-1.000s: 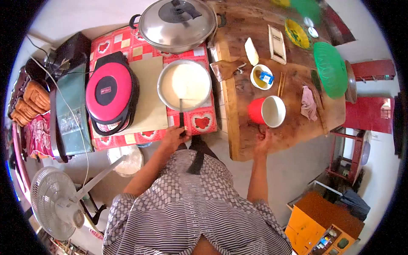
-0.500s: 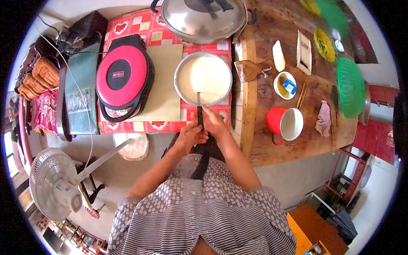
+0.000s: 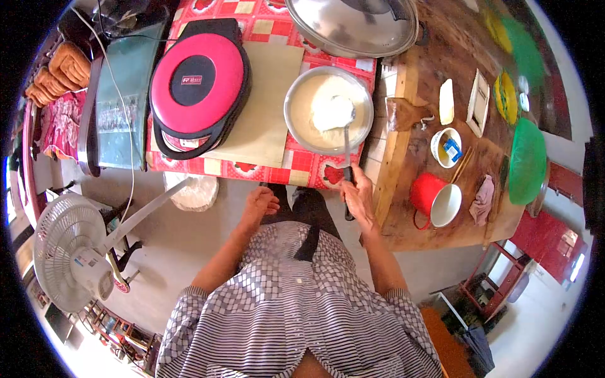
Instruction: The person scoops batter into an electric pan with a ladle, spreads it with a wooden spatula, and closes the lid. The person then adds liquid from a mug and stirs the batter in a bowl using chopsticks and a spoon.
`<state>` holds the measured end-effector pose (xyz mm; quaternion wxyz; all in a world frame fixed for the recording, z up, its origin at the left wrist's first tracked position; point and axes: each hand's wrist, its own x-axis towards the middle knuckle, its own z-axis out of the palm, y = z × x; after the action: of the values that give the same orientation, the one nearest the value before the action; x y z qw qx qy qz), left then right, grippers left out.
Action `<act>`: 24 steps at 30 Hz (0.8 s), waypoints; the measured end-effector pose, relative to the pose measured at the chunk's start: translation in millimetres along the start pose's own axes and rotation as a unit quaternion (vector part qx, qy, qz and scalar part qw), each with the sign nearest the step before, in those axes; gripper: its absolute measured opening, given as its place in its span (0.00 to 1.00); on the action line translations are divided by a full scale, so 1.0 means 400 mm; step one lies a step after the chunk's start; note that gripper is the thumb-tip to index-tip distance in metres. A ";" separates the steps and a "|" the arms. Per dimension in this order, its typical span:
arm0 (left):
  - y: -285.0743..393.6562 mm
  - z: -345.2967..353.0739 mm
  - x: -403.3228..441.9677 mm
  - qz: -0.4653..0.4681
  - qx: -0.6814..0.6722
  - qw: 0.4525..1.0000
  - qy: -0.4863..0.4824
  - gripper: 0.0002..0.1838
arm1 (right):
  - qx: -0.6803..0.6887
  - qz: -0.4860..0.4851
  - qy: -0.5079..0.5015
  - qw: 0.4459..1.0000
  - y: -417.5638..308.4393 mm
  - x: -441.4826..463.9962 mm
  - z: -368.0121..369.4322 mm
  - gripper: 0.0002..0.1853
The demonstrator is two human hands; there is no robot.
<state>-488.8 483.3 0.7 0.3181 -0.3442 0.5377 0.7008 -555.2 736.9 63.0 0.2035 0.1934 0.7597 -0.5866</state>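
My right hand (image 3: 358, 194) is wrapped round the black handle of a metal ladle (image 3: 347, 146). The ladle's head lies in a round metal basin (image 3: 288, 120) of pale, creamy batter (image 3: 309, 104), where a bright white patch hides its exact outline. My left hand (image 3: 259, 205) hovers in front of my waist, off the table edge, fingers loosely bent and holding nothing. Left of the basin, a pink and black electric griddle (image 3: 198, 116) stands with its lid down on a beige board (image 3: 268, 135).
A large lidded pan (image 3: 359, 28) stands behind the basin. On the wooden table (image 3: 403, 208) at right are a red mug (image 3: 428, 192), a white bowl (image 3: 436, 151), chopsticks (image 3: 465, 165), a pink cloth (image 3: 483, 198) and a green basket (image 3: 528, 160). A white fan (image 3: 72, 246) stands at lower left.
My left hand has come away from the ladle handle and moved left. My right hand has swung the handle rightward, with the ladle head now toward the basin's right side. The view has shifted.
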 end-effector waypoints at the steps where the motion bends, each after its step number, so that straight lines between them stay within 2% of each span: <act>1: -0.006 -0.011 0.007 0.006 -0.001 1.000 0.000 0.13 | -0.051 -0.041 0.013 0.998 -0.003 0.002 -0.008 0.24; 2: -0.007 -0.019 0.013 0.012 -0.003 1.000 -0.001 0.13 | -0.102 -0.082 0.026 0.991 -0.004 0.005 -0.017 0.27; 3: -0.006 -0.024 0.017 0.019 -0.003 1.000 0.000 0.13 | -0.222 -0.222 0.069 0.947 0.008 0.035 -0.024 0.28; 6: -0.005 -0.037 0.024 0.019 0.008 1.000 -0.005 0.13 | -0.411 -0.300 0.108 0.854 0.027 0.118 -0.048 0.31; 7: -0.005 -0.041 0.024 0.019 0.006 1.000 -0.007 0.13 | -0.469 -0.268 0.096 0.836 0.045 0.146 -0.054 0.35; 11: -0.018 -0.070 0.038 0.018 0.006 1.000 -0.009 0.12 | -0.561 -0.166 0.066 0.808 0.036 0.194 -0.069 0.29; 14: -0.035 -0.095 0.047 0.005 0.015 1.000 0.005 0.12 | -0.568 -0.153 0.086 0.804 0.075 0.180 -0.075 0.28; 17: -0.035 -0.098 0.051 -0.002 0.019 1.000 0.011 0.12 | -0.458 -0.225 0.083 0.856 0.108 0.158 -0.088 0.25; 19: -0.027 -0.091 0.050 -0.002 0.019 1.000 0.009 0.12 | -0.314 -0.079 0.025 0.946 0.138 0.155 -0.091 0.23; 20: -0.012 -0.078 0.043 -0.002 0.018 1.000 0.006 0.12 | -0.235 -0.005 -0.005 0.972 0.124 0.151 -0.085 0.22; 23: -0.006 -0.065 0.051 -0.002 0.014 1.000 -0.009 0.11 | 0.012 0.119 -0.109 0.987 0.073 0.123 -0.069 0.21; 24: -0.011 -0.069 0.056 -0.002 0.013 1.000 -0.014 0.11 | 0.061 0.134 -0.103 0.984 0.075 0.123 -0.052 0.21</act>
<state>-493.8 459.3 -25.3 0.3313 -0.3311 0.5414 0.6982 -582.4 767.1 16.9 0.3454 0.2439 0.6645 -0.6162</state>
